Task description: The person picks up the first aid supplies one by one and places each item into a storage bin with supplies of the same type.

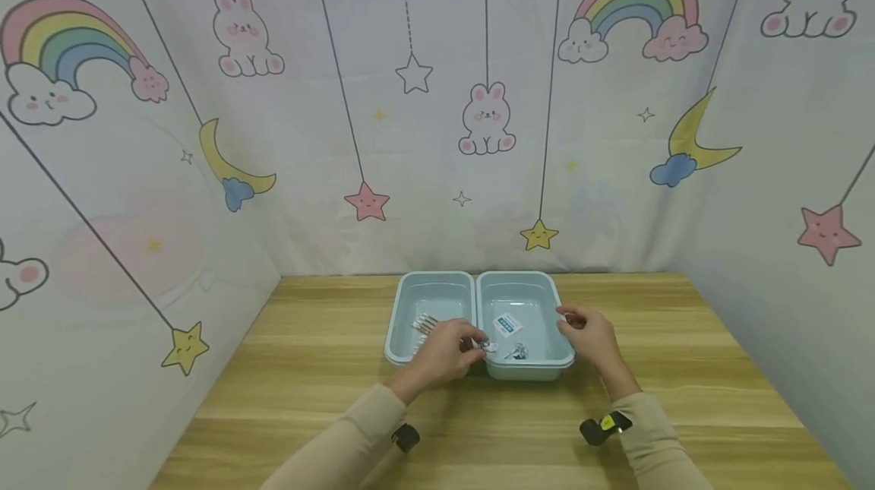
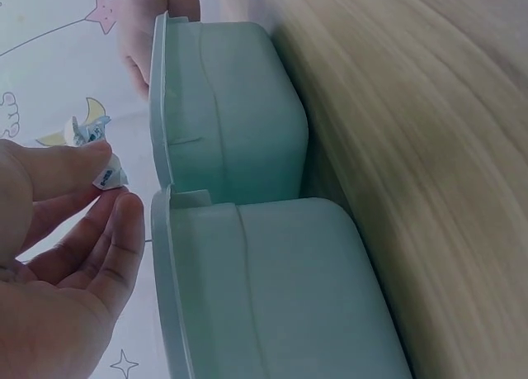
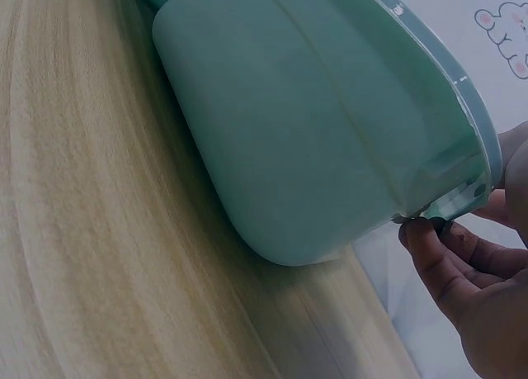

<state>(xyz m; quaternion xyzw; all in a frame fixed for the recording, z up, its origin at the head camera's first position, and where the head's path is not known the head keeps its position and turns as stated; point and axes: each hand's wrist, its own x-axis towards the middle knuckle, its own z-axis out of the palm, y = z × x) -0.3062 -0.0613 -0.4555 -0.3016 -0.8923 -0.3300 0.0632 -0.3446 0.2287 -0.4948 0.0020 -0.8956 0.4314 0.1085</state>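
Note:
My left hand (image 1: 444, 349) pinches a small crinkled white-and-blue wrapped packet (image 2: 109, 174) between thumb and fingers. It is over the inner front edge of the right light-blue bin (image 1: 526, 372); what the packet contains cannot be told. My right hand (image 1: 591, 334) grips that bin's right rim, with fingers on both sides of the edge in the right wrist view. Something small and dark shows at its fingertips, too unclear to name. Inside the right bin lie a white-and-blue printed card (image 1: 507, 324) and a small shiny crinkled piece (image 1: 519, 352).
A matching left bin (image 1: 393, 323) stands side by side with the right one. It holds several thin brown sticks with white tips (image 1: 425, 323), partly hidden by my left hand. Both bins rest on a wooden table (image 1: 328, 353) before a patterned cloth wall (image 1: 424, 239).

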